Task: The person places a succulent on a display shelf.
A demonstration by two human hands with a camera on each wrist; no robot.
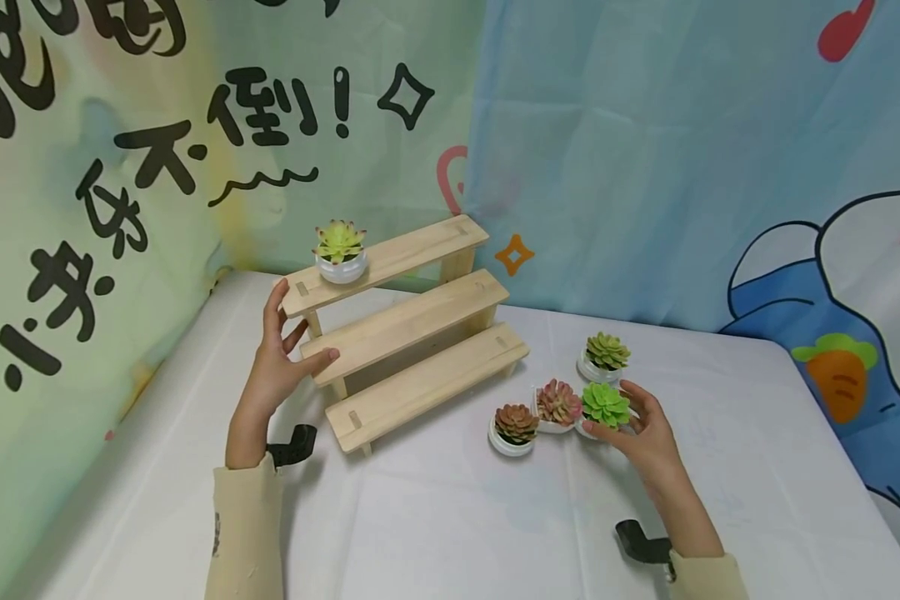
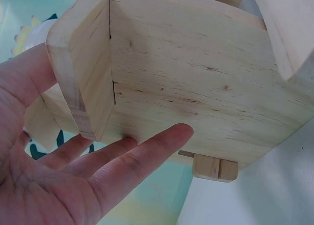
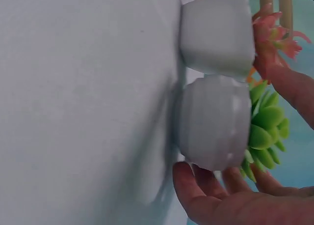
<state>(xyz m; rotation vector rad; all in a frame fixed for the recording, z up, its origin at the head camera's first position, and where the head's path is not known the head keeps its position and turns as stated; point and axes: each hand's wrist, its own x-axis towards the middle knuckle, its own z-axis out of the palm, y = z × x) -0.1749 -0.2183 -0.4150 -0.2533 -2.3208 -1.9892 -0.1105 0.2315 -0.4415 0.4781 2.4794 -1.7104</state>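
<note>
A three-step wooden shelf (image 1: 420, 321) stands on the white-covered table (image 1: 457, 517). A yellow-green succulent in a white pot (image 1: 340, 250) sits on the left end of its top step. My left hand (image 1: 300, 333) touches the shelf's left end with straight fingers, thumb on the middle step; the left wrist view shows the fingers (image 2: 122, 161) flat against the wood (image 2: 196, 87). My right hand (image 1: 621, 421) cups the bright green succulent (image 1: 603, 402), which stands on the table. In the right wrist view, fingers (image 3: 196, 185) touch its white pot (image 3: 216, 122).
Beside the bright green plant are a pink succulent (image 1: 558, 402), a red-brown one (image 1: 515, 425) and an olive-green one (image 1: 607, 352), all in white pots. The pink one's pot (image 3: 218, 33) touches the held pot. Printed cloth backdrops close off the back and left.
</note>
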